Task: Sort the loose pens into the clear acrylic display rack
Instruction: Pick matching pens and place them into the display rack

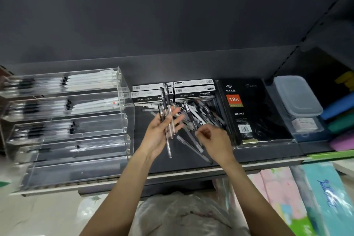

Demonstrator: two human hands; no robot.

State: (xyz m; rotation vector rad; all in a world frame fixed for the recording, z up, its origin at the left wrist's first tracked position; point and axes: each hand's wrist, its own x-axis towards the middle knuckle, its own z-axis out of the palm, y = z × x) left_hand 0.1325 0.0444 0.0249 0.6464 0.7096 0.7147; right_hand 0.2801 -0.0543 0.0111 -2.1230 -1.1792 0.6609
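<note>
Left hand (162,130) up, palm open, fingers loosely round a bundle of pens (167,115) standing upright. Right hand (212,140) down over the loose pile (201,113) on the shelf (191,163), fingers curled, pinching a pen there. Clear rack (67,120) at left, upper tiers partly filled.

A stationery shop, seen at a dark display shelf (268,156) with a price-label rail along its front edge. At 9 o'clock stands a clear tiered rack (67,120) of pens. At 12 o'clock sit barcoded pen boxes (172,91). At 2 o'clock lie shrink-wrapped diaries (254,113) with an orange "18K" label. At 4 o'clock, packaged goods (306,197) fill the shelf below.
</note>
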